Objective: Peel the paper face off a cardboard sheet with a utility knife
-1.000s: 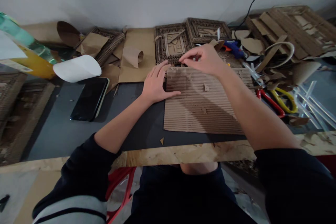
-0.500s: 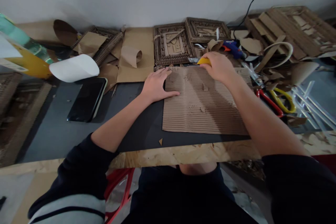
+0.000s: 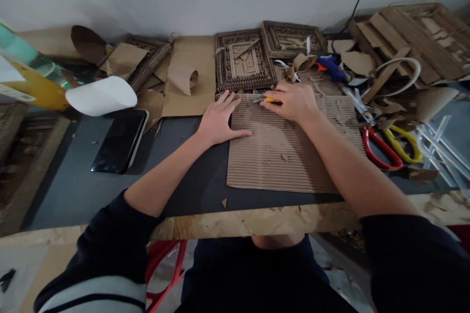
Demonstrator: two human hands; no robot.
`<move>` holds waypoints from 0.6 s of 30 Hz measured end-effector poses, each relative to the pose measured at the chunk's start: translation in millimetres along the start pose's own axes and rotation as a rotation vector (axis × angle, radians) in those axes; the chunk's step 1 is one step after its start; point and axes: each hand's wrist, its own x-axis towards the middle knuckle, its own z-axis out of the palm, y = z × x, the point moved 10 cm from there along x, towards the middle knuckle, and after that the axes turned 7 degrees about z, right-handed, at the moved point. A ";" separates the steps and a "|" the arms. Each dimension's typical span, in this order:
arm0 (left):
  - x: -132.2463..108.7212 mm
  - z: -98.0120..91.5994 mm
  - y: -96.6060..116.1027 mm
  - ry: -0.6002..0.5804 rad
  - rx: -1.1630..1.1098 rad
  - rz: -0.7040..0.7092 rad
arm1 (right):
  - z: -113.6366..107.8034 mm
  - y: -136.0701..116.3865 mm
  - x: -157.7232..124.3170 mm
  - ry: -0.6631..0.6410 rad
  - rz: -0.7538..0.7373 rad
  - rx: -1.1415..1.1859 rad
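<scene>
A sheet of corrugated cardboard point(image 3: 271, 156), its ridges showing, lies flat in front of me. My left hand point(image 3: 220, 120) rests open on its left edge, with the thumb stretched across the ridges. In my right hand point(image 3: 293, 102) is a yellow utility knife point(image 3: 272, 100), gripped low over the sheet's far edge. The knife's blade points left toward the fingertips of my left hand. Whether the blade is pressed into the cardboard, I cannot tell.
Cardboard frames point(image 3: 244, 61) lie behind the sheet. A blue glue gun point(image 3: 332, 67), red-and-yellow-handled scissors point(image 3: 382, 156) and clear glue sticks point(image 3: 436, 149) are on the right. On the left are a phone point(image 3: 119, 142), a white paper roll point(image 3: 103, 95) and a bottle point(image 3: 36, 61).
My right hand has moved left and slightly nearer with the utility knife, bringing the blade down toward my left fingertips. My left hand stays in place on the cardboard.
</scene>
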 end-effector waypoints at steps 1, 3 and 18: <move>0.0 0.9 -0.4 -0.012 0.000 -0.010 | 0.3 -0.1 -1.2 0.005 0.000 -0.003; -0.2 2.5 -1.1 -0.031 -0.002 -0.027 | -0.2 0.0 -2.5 0.008 0.007 -0.004; -2.3 4.7 -9.6 -0.005 -0.032 -0.073 | 5.8 -9.3 2.1 0.019 -0.025 0.063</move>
